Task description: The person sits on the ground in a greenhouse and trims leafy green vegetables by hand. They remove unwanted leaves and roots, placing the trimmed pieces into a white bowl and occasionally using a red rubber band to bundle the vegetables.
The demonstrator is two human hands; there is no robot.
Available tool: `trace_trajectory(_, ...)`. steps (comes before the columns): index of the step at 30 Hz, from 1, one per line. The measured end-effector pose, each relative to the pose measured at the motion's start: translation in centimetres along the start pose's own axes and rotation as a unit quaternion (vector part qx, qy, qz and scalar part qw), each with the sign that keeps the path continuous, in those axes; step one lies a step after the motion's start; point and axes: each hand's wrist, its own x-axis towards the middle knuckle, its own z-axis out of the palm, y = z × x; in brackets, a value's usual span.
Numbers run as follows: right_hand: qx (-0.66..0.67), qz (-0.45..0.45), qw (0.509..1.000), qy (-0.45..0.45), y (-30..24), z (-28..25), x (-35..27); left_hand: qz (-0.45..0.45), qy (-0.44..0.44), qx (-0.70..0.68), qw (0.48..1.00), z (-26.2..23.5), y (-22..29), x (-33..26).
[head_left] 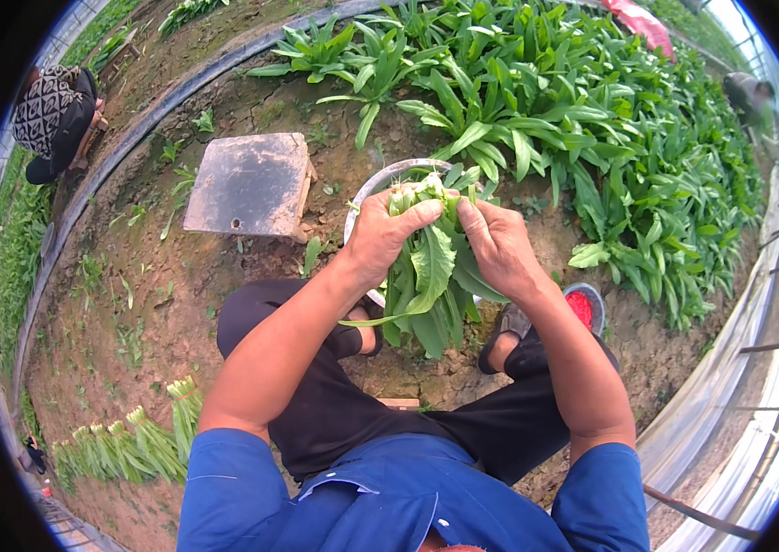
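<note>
Both my hands are closed around a bunch of leafy greens (428,276), held in front of me between my knees. The cut stem ends are at the top and the long leaves hang down toward me. My left hand (378,232) grips the stems, its thumb laid across them. My right hand (502,247) pinches the bunch from the other side near the stems. Behind and beneath the bunch is a round white basin (359,204), mostly hidden by my hands and the leaves.
A low wooden stool (247,184) with a worn top stands to the left. Tied bundles of greens (132,446) lie in a row at lower left. Growing greens (536,101) fill the upper right. A grey bowl (599,308) with red contents sits by my right foot. Another person (58,120) crouches upper left.
</note>
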Motion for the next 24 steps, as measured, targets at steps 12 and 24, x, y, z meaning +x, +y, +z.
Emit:
trace_trajectory(12, 0.077, 0.127, 0.988, -0.034, -0.5, -0.4, 0.1, -0.003, -0.019, 0.097, 0.995, -0.6, -0.1, 0.0)
trace_trajectory(24, -0.299, -0.099, 0.925, 0.212, -0.3, -4.0, 2.2, 0.035, -0.018, 0.081, 0.996, -1.9, 1.8, -0.2)
